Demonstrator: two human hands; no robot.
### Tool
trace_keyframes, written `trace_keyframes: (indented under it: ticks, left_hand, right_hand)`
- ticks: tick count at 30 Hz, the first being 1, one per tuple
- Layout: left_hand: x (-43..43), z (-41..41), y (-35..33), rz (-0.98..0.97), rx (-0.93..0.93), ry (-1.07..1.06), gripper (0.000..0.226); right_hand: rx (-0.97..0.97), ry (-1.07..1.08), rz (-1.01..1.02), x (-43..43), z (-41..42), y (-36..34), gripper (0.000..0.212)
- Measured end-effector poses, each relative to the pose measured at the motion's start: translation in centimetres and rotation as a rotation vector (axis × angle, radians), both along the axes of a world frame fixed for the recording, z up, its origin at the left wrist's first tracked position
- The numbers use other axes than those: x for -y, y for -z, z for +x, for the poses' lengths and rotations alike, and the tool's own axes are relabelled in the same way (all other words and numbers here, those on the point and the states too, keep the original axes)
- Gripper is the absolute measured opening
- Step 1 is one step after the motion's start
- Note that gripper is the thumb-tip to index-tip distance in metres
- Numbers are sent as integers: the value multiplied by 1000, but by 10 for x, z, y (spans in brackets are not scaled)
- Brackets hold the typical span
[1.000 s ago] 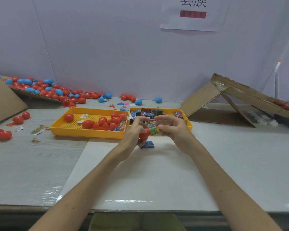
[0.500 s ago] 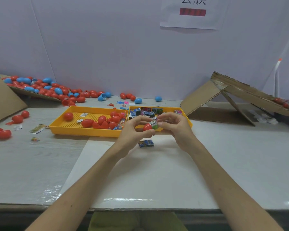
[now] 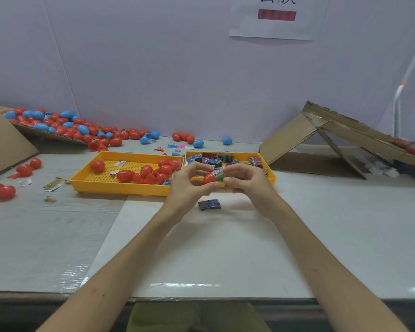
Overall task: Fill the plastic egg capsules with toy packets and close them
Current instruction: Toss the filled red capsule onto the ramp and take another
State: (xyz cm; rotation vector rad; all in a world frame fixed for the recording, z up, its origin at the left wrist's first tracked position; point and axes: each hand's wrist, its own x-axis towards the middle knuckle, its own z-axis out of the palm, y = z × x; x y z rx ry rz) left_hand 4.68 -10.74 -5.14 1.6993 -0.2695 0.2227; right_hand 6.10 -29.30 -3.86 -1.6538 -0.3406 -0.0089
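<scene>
My left hand (image 3: 189, 185) pinches a red egg half (image 3: 208, 179) above the table's middle. Against it, my right hand (image 3: 247, 183) pinches a green toy packet (image 3: 219, 175) whose end sits in the half's mouth. A blue packet (image 3: 209, 204) lies on the white board just below both hands. The left yellow tray (image 3: 105, 185) holds several red egg halves (image 3: 149, 174). The right yellow tray (image 3: 271, 174) holds several toy packets (image 3: 216, 159).
Red and blue eggs (image 3: 57, 125) are heaped on cardboard at the back left, with loose red eggs (image 3: 1, 190) at the left edge. A folded cardboard box (image 3: 333, 140) stands at the right. Small wrappers (image 3: 54, 183) lie left of the trays.
Both hands have lifted slightly and the green packet has gone further into the red half. The blue packet below has come into full view.
</scene>
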Motion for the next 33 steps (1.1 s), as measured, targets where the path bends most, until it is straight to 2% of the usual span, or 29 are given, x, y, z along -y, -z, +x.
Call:
trace_keyframes:
  ticks: [7, 17, 25, 33]
  left_hand:
    - [-2, 0, -1, -76, -49, 73, 29]
    - [-2, 3, 3, 32, 33, 22, 35]
    - [-2, 4, 4, 50, 56, 10, 37]
    - [-3, 2, 0, -29, 49, 62, 33]
  right_hand:
    - [-11, 45, 40, 3, 2, 1, 20]
    - [-15, 9, 35, 1, 1, 1, 5]
    - [36, 14, -18, 1, 1, 1, 10]
    - [127, 3, 5, 0, 1, 1, 22]
